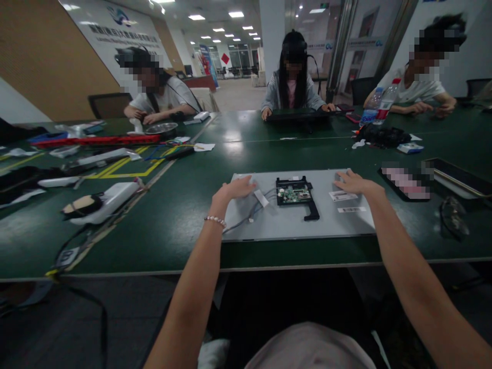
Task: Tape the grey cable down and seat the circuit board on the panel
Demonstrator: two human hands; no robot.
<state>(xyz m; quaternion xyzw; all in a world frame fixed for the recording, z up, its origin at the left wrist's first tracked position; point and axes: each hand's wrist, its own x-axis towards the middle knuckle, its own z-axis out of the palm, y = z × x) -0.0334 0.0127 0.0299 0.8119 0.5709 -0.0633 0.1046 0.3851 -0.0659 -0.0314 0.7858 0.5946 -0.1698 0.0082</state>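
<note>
A flat grey panel (284,228), like the back of a display, lies on the green table in front of me. At its middle sits a green circuit board (292,195) in a black plastic bracket (312,209). Grey cables (249,214) run from the board's left side, with a white tag on them. My left hand (237,188) rests on the panel's upper left part, fingers stretched out. On the upper right part lies my right hand (351,182), fingers spread, just above two white labels (343,196). Neither hand holds anything.
Right of the panel are a phone (405,183), a dark tablet-like device (461,177) and glasses (453,218). Bottles (386,102) stand farther back. At left lie a white handheld device (105,202), cables and a metal bowl (161,129). Several people sit across the table.
</note>
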